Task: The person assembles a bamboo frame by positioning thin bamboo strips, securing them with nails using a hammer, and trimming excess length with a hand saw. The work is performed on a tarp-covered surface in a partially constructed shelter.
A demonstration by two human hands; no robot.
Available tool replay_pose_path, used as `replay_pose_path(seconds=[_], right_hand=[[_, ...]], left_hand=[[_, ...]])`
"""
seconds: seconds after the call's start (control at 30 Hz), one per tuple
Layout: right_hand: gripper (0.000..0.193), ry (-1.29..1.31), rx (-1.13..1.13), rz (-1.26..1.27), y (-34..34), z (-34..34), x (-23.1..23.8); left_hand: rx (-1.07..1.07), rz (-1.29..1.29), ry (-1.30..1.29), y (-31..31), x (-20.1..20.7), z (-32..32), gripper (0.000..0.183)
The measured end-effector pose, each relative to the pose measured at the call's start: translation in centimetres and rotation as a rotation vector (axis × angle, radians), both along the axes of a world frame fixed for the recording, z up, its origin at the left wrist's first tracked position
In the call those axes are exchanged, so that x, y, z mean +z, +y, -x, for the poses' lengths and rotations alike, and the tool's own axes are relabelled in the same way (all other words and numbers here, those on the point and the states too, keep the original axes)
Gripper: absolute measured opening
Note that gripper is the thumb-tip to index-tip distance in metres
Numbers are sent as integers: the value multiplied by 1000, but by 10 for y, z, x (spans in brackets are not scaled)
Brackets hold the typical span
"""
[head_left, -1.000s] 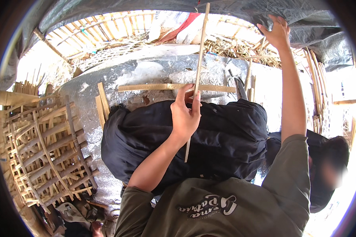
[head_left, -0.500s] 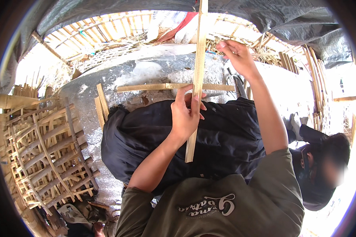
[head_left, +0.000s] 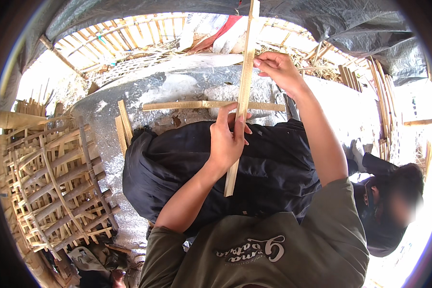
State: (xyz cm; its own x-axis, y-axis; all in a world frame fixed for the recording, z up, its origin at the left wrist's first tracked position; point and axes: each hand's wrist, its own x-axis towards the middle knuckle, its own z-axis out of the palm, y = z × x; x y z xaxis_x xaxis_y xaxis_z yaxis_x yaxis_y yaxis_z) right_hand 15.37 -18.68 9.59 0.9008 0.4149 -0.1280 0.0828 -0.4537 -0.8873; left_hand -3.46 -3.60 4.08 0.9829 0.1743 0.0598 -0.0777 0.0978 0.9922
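A long, pale bamboo strip (head_left: 245,89) stands nearly upright before me, its lower end over the dark cloth on my lap and its top at the upper edge of the view. My left hand (head_left: 227,144) is closed round it below the middle, with the index finger raised along its side. Higher up, my right hand (head_left: 284,74) is at the strip's right edge, thumb and fingertips drawn together. Whether a thin fibre is between them is too small to tell. Beyond my lap another bamboo strip (head_left: 177,105) lies crosswise, partly behind the held one.
Two short bamboo pieces (head_left: 124,122) lie left of my lap. A stacked bamboo lattice (head_left: 57,187) fills the left side. A person in dark clothes (head_left: 381,211) is close at my right. A dark, narrow object (head_left: 292,106) lies past my right knee. Grey sheeting (head_left: 177,21) hangs overhead.
My right hand has come down and left to the strip's edge, its fingers closing together. The strip's top has tilted slightly right. My left hand keeps its hold.
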Motion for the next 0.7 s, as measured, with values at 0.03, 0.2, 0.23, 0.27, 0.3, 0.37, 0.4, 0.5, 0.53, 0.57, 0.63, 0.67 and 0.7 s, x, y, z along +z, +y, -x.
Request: replay_pose_path(seconds=[0.03,0.2,0.23,0.27,0.3,0.37,0.4,0.5,0.53,0.57,0.63,0.67,0.7], right_hand=[[24,-28,4,-17,-1,-1,-1],[22,-115,10,-25,-9,-10,-2],[19,-129,0,-12,-9,-9,0],[16,-143,-11,1,-10,-9,4],[13,-157,-21,13,-10,-9,8],[12,-199,-41,15,-13,-14,7],[11,-220,-52,18,-15,-17,7],[12,-301,-77,103,-23,-24,7],[13,-325,-87,116,-26,-27,7],[14,-348,-96,130,-29,-30,7],[18,-397,-149,147,-36,-37,7],[21,-423,-192,153,-41,-42,6],[24,-450,-235,161,-48,-48,5]], left_hand=[[1,-4,-5,0,0,0,27],[-6,6,-8,0,0,0,27],[-8,8,-3,0,1,0,27],[-10,9,3,0,1,0,27],[-11,10,2,0,1,0,27],[-13,10,0,1,1,0,27],[-13,13,-1,0,1,0,27],[-15,22,-3,-1,-1,-1,27],[-17,24,-2,0,0,-1,27],[-18,27,-2,0,0,-1,27],[-18,45,2,0,0,0,26],[-18,54,3,0,0,0,26],[-20,58,3,-1,0,0,26]])
